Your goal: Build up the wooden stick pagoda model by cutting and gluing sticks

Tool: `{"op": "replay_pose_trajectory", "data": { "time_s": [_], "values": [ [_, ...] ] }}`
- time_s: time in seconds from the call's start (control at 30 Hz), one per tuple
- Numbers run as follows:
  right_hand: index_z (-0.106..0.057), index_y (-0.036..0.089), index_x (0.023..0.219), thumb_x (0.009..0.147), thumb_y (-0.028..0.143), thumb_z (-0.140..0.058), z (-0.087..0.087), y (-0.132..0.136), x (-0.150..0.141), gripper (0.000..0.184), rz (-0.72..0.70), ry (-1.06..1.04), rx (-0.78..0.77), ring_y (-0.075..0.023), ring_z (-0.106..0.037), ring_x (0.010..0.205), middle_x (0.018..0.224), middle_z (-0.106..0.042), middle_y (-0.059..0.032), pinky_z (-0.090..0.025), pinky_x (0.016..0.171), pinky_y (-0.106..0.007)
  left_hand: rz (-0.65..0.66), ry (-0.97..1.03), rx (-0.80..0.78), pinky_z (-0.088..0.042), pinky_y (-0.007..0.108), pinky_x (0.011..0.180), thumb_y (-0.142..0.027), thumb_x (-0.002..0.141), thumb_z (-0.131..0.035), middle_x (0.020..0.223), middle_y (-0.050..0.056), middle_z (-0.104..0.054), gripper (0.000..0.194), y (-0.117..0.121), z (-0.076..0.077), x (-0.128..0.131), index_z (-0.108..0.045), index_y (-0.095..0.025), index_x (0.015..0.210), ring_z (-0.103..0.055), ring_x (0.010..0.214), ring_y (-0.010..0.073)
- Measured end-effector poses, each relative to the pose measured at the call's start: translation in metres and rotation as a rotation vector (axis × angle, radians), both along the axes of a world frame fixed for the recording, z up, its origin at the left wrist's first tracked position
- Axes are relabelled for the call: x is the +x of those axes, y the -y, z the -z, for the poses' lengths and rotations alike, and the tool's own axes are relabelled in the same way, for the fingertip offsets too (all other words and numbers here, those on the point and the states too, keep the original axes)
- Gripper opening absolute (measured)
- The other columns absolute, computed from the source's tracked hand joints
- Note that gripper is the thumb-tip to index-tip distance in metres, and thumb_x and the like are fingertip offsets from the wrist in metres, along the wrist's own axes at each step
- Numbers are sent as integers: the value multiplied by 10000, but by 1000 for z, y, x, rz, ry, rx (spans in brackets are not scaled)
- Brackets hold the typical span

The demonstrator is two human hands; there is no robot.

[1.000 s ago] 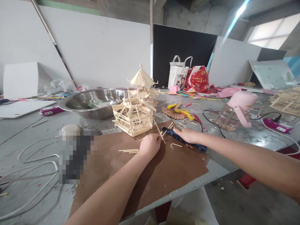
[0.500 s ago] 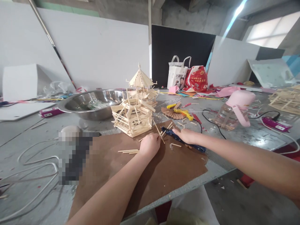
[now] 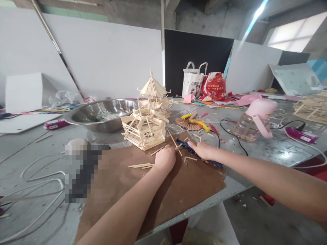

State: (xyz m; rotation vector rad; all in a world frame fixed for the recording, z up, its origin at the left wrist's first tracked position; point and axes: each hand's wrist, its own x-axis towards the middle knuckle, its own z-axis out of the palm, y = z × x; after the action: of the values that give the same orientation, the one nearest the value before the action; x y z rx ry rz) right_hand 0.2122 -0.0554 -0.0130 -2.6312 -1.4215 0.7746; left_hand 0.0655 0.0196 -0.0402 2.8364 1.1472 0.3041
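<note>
My left hand (image 3: pixel 165 158) is closed over the brown board (image 3: pixel 117 197), gripping a thin wooden stick (image 3: pixel 179 146) that pokes out toward the right. My right hand (image 3: pixel 201 149) wraps around dark blue pliers (image 3: pixel 187 145), whose front end is at that stick; whether the jaws touch it I cannot make out. A longer stick (image 3: pixel 173 139) slants across behind the held one. Several loose sticks (image 3: pixel 140 165) lie left of my left hand, and a short piece (image 3: pixel 191 158) lies below the pliers. Just beyond my hands stands a pavilion model (image 3: pixel 144 131) built of sticks, with a pointed roof.
A steel basin (image 3: pixel 102 126) stands behind on the left. Right of the model are a yellow glue gun (image 3: pixel 200 124) with a black cord and a pink-lidded bottle (image 3: pixel 252 124). Purple power strips (image 3: pixel 301 135) and cables lie on the table. Bags (image 3: pixel 214 86) stand at the back.
The pliers' handle end has dipped slightly, and the sticks by their front end have shifted a little to the right. Both hands keep their grip.
</note>
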Motion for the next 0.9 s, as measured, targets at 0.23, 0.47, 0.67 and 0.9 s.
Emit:
{"op": "replay_pose_trajectory", "data": {
  "time_s": [0.23,0.47,0.67,0.9],
  "values": [
    [-575,112,705,717,685,-38,-1,2,4,785,57,-193,16,-190,-579,476,561,-594,-118,-455,520,-307,6,113,-69,-401,252,595,-279,792,-375,821,46,-596,274,-5,-5,-8,-626,-187,734,-567,711,165],
    [-588,137,720,706,699,-40,-10,5,13,784,-143,-26,97,-226,-611,680,721,-633,-133,-438,636,-318,-25,232,-295,-376,178,510,-316,764,-403,620,-8,-599,270,-21,-11,-19,-622,-161,738,-532,570,102],
    [-514,123,974,773,609,-178,10,8,8,624,-135,453,243,-284,-573,845,913,-601,-170,-405,666,-359,-53,73,-211,-422,239,588,-283,757,-405,678,36,-626,255,-22,-21,-28,-627,-169,706,-577,672,165],
    [-480,124,1027,791,558,-243,34,17,7,548,-127,561,334,-286,-512,956,987,-563,-165,-369,761,-384,-157,-193,-97,-424,387,724,-71,690,-448,799,153,-628,201,-20,-35,-35,-628,-122,761,-582,839,265]
  ]
}}
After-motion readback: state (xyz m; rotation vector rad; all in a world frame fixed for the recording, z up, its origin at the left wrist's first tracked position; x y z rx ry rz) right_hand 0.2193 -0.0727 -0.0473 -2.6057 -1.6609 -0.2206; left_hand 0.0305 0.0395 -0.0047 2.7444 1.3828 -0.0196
